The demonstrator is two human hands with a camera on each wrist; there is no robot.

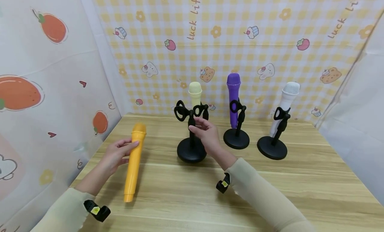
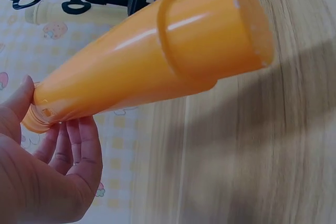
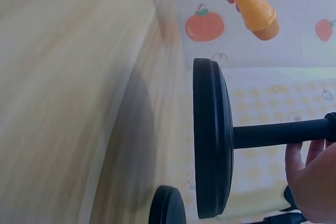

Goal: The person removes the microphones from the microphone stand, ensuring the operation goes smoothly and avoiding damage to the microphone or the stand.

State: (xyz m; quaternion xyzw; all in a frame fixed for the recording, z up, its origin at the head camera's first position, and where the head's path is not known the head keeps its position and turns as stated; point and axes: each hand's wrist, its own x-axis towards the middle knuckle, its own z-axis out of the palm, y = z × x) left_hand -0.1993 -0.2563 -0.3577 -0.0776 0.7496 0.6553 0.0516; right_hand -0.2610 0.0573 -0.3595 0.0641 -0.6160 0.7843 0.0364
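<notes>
So the orange toy microphone [image 1: 134,160] is in the left hand [image 1: 115,155], fingers and thumb wrapped around the upper part of the body, head pointing toward the far edge of the worktop [image 1: 300,185], over the left side. The wrist view shows its flat bottom end sticking out past the palm. The right hand [image 1: 205,132] is curled round the post of the empty black stand [image 1: 191,138], just under its open clip, near the middle of the worktop toward the back.

If I had to judge, doing this well means keeping that stand pinned upright with the right hand while the mic lines up with the clip, since the round base looks like it could tip or slide on smooth wood.

As for holders: the cream mic [image 1: 195,93] sits in a stand right behind the empty one, the purple mic [image 1: 233,98] is clipped in its stand further right, and the white mic [image 1: 286,105] leans in the stand nearest the right edge
</notes>
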